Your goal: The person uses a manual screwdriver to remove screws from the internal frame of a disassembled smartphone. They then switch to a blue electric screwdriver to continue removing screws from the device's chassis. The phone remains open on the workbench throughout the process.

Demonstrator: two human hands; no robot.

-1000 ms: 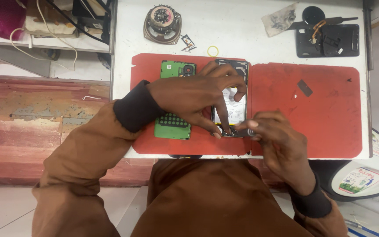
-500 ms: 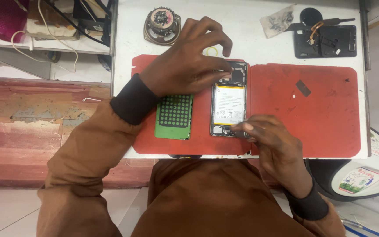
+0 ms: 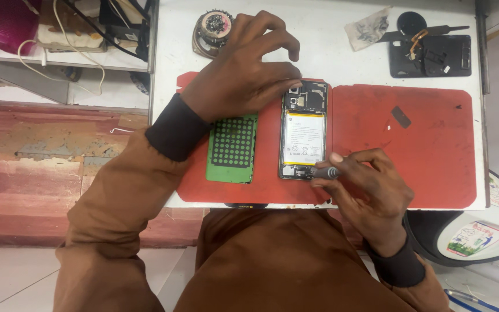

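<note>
Phone [image 3: 303, 130] lies lengthwise, camera end away from person.

1. A round speaker driver [image 3: 212, 30] sits at twelve o'clock on the white table [image 3: 342, 63].
2. A crumpled grey cloth [image 3: 367, 29] lies at one o'clock.
3. A black phone back panel [image 3: 431, 55] rests at two o'clock.
4. A magenta pouch [image 3: 11, 26] occupies the shelf at ten o'clock.
5. White cables [image 3: 59, 40] trail beside it.
</note>
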